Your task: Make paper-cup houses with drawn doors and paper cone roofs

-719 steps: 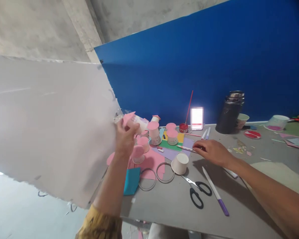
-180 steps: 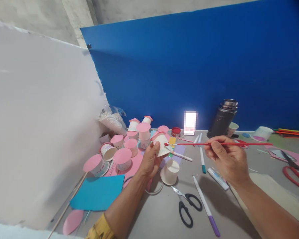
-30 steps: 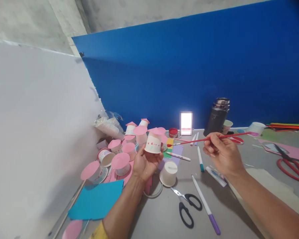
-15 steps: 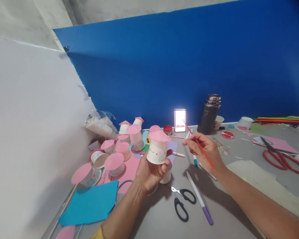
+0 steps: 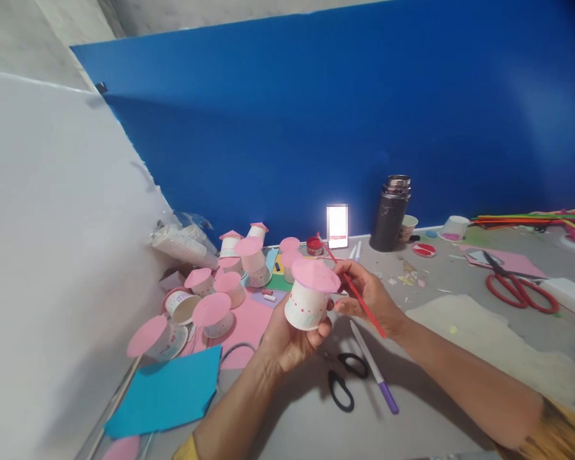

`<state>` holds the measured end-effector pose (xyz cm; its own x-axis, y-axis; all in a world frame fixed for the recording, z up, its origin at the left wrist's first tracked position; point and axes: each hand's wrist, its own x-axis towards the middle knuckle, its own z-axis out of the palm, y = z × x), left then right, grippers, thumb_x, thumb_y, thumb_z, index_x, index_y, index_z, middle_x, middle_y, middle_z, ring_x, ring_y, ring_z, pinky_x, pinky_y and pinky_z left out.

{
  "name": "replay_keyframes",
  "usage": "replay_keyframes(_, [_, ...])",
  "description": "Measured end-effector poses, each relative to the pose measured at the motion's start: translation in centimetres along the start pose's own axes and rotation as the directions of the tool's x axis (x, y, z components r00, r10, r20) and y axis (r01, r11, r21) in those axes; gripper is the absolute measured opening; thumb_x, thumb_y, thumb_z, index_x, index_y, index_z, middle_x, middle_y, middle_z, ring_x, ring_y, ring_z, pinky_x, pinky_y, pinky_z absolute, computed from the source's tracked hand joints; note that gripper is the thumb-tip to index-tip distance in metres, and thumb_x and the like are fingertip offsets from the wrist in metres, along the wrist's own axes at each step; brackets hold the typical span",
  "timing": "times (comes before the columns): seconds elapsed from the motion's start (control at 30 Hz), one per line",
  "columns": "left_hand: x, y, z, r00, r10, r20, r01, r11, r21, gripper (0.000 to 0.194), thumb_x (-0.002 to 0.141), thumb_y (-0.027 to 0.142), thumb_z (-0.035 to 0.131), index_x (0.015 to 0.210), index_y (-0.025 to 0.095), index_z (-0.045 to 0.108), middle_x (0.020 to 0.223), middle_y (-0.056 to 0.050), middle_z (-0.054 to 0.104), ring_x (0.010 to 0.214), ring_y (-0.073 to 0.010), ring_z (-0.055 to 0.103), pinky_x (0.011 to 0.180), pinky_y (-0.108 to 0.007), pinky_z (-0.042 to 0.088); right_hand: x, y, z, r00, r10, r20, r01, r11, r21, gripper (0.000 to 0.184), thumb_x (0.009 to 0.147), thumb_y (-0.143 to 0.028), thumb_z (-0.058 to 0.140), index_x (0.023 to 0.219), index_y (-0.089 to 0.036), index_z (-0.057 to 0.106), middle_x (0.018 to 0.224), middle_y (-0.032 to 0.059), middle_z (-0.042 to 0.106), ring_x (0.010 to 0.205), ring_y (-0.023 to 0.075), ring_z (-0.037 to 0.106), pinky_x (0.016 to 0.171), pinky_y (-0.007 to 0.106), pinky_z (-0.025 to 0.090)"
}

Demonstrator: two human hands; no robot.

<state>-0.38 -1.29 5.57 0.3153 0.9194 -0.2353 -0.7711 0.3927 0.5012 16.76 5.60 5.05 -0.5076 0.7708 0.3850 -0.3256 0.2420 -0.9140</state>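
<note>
My left hand (image 5: pixel 292 338) is wrapped round the lower part of an upside-down white paper cup (image 5: pixel 306 310), held above the table. A shallow pink paper cone (image 5: pixel 315 275) sits on the cup like a roof, and small red and pale green marks run round its wall. Close to the cup's right side, my right hand (image 5: pixel 367 297) pinches a thin red stick (image 5: pixel 359 297), slanted with its upper end towards a small red pot (image 5: pixel 315 245). Whether the stick is a brush or a pipe cleaner I cannot tell. Black-handled scissors (image 5: pixel 341 391) lie below the hands, beside a purple-capped white marker (image 5: pixel 374 367).
Several pink-topped cups (image 5: pixel 213 313) crowd the left, with stacked cups (image 5: pixel 184 246) behind. Blue paper (image 5: pixel 165 393) lies at front left. A lit phone (image 5: pixel 337 225) and a dark flask (image 5: pixel 390 214) stand by the blue board. Red-handled scissors (image 5: pixel 522 294) lie right.
My right hand has come left and down, closer to the cup, with the red stick. The cup has tilted a little in my left hand. The view has shifted slightly.
</note>
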Motion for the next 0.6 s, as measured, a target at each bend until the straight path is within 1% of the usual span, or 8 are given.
replay_keyframes(0.1, [0.0,0.0,0.0,1.0,-0.009,0.0,0.009,1.0,0.024,0.027,0.094,0.028,0.054,0.102,0.004,0.065,0.078,-0.012,0.071,0.053,-0.0178,0.07,0.045,-0.022,0.058,0.0,0.2,0.2,0.998,0.036,0.044,-0.038,0.998,0.046,0.061,0.061,-0.052,0.095,0.1,-0.025,0.057,0.091,-0.0003,0.059,0.084,0.0174,0.053,0.069,0.027,0.046])
replay_keyframes(0.23, [0.3,-0.3,-0.1,0.995,-0.046,0.089,0.042,0.998,0.045,0.029,0.095,0.031,0.057,0.108,0.006,0.065,0.077,-0.01,0.072,0.052,-0.0195,0.072,0.042,-0.021,0.056,-0.2,-0.1,0.8,0.997,0.063,0.045,-0.067,0.993,0.099,0.06,0.063,-0.049,0.094,0.1,-0.025,0.054,0.094,0.0005,0.062,0.088,0.0193,0.057,0.074,0.029,0.049])
replay_keyframes(0.27, [0.3,-0.4,-0.2,0.992,-0.049,0.115,0.044,0.998,0.047,0.029,0.095,0.031,0.058,0.11,0.007,0.065,0.079,-0.01,0.073,0.054,-0.0202,0.073,0.042,-0.022,0.057,-0.2,-0.2,0.9,0.997,0.069,0.037,-0.073,0.991,0.112,0.059,0.063,-0.049,0.094,0.099,-0.025,0.053,0.094,0.0006,0.062,0.088,0.0197,0.058,0.073,0.029,0.05])
replay_keyframes(0.33, [0.5,-0.5,-0.3,0.988,-0.053,0.147,0.043,0.997,0.069,0.032,0.096,0.035,0.058,0.113,0.008,0.064,0.082,-0.01,0.074,0.058,-0.0224,0.075,0.046,-0.025,0.059,-0.4,-0.4,1.1,0.995,0.095,0.032,-0.098,0.986,0.135,0.057,0.064,-0.048,0.093,0.098,-0.026,0.052,0.094,0.0006,0.063,0.083,0.019,0.059,0.066,0.029,0.05])
replay_keyframes(0.4, [0.5,-0.4,-0.4,0.989,-0.059,0.137,0.041,0.991,0.13,0.038,0.097,0.042,0.058,0.113,0.008,0.064,0.085,-0.012,0.074,0.06,-0.0245,0.076,0.046,-0.026,0.059,-0.4,-0.4,0.9,0.995,0.101,0.023,-0.104,0.983,0.151,0.056,0.067,-0.048,0.091,0.1,-0.027,0.052,0.093,0.0005,0.063,0.074,0.0172,0.057,0.06,0.028,0.048])
replay_keyframes(0.47, [0.3,-0.2,-0.3,0.996,-0.009,0.094,-0.009,0.982,0.191,0.043,0.095,0.048,0.059,0.112,0.01,0.065,0.085,-0.011,0.074,0.054,-0.0222,0.073,0.039,-0.024,0.053,-0.2,-0.3,0.4,0.998,0.056,-0.036,-0.05,0.989,0.141,0.055,0.069,-0.049,0.09,0.103,-0.027,0.054,0.093,0.0006,0.064,0.073,0.0173,0.057,0.062,0.029,0.049])
replay_keyframes(0.53, [-0.1,-0.1,-0.2,0.991,0.123,0.054,-0.132,0.969,0.207,0.04,0.091,0.049,0.066,0.106,0.012,0.067,0.083,-0.007,0.071,0.048,-0.015,0.067,0.034,-0.019,0.044,0.1,-0.2,-0.2,0.991,-0.011,-0.136,0.026,0.994,0.106,0.055,0.07,-0.05,0.09,0.106,-0.027,0.056,0.094,0.0009,0.064,0.079,0.0192,0.059,0.068,0.031,0.051])
replay_keyframes(0.6, [-0.4,-0.1,0.1,0.967,0.252,0.039,-0.255,0.945,0.206,0.034,0.086,0.043,0.075,0.099,0.012,0.068,0.083,-0.004,0.069,0.049,-0.0093,0.061,0.036,-0.016,0.041,0.5,-0.2,-0.7,0.975,-0.054,-0.217,0.069,0.996,0.064,0.055,0.069,-0.051,0.09,0.106,-0.027,0.057,0.094,0.0007,0.064,0.083,0.02,0.06,0.071,0.032,0.051])
